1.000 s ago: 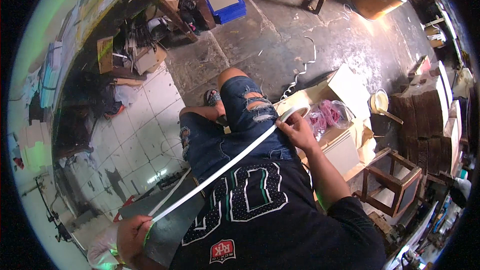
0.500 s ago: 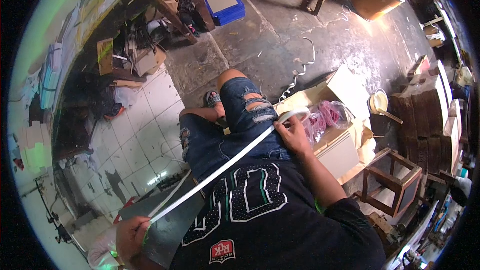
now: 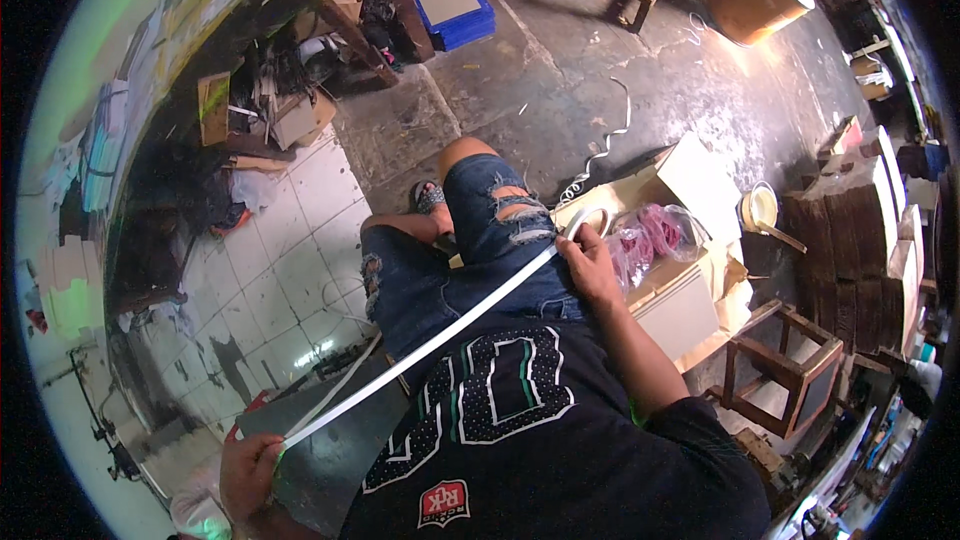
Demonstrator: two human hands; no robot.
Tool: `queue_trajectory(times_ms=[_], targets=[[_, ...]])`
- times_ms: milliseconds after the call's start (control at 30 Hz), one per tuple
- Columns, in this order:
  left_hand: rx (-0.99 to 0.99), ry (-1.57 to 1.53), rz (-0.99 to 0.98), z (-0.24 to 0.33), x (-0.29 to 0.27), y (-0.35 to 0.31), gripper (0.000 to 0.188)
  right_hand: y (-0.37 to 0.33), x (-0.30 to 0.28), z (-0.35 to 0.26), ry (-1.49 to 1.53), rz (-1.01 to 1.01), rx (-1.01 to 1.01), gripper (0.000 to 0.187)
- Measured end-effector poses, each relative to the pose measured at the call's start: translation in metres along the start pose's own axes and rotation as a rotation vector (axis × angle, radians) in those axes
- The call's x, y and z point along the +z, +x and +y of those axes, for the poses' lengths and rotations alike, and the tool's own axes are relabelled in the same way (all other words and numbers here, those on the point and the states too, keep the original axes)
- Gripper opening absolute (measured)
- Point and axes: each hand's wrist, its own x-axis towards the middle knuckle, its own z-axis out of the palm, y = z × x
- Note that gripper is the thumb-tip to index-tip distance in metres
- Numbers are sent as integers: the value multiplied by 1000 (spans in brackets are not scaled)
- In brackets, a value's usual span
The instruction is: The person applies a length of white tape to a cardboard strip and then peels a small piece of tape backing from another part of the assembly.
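Dark, worn floor (image 3: 510, 80) fills the far middle of the workshop, meeting white tiles (image 3: 310, 200) along an edge at the left. On the right, beside the person's leg, pale cardboard (image 3: 690, 180) lies spread open, bearing a clear plastic bag (image 3: 655, 230) with pinkish-red contents. Beyond its right edge stands a small pail (image 3: 762, 208), pale inside, a stick (image 3: 786, 237) at its near rim; far right is a large tan drum (image 3: 755, 0). Open floor runs past the knees, crossed only by a curled white ribbon (image 3: 605, 145). Nearer, on the right, a wooden stool (image 3: 790, 370) and stacked brown boards (image 3: 860, 230) crowd that side.

White strip (image 3: 440, 336) stretches straight across the lap — near left to farther right. Left hand (image 3: 248, 470), low at the near left, pinches one end between thumb and fingers; right hand (image 3: 588, 265), forearm angled forward, has its fingers closed around the roll (image 3: 607, 220).
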Motion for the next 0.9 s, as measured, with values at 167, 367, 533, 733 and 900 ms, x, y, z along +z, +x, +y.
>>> queue_trajectory(times_ms=[167, 367, 533, 733, 900], targets=[[-3, -53, -17, -10, -4, -4, 22, 3, 0, 9, -12, 13, -3, 27], [-53, -72, -1, -15, -2, -4, 21, 3, 2, 2, -60, 25, 10, 29], [-11, 33, -8, -21, -3, -4, 21, -2, 0, -11, -177, 28, -18, 30], [-120, -61, -19, -14, -6, -3, 23, -2, 3, -20, -198, 32, -37, 28], [-151, -55, -130, -43, -7, 4, 26, -2, 3, -22, -81, -5, -27, 25]])
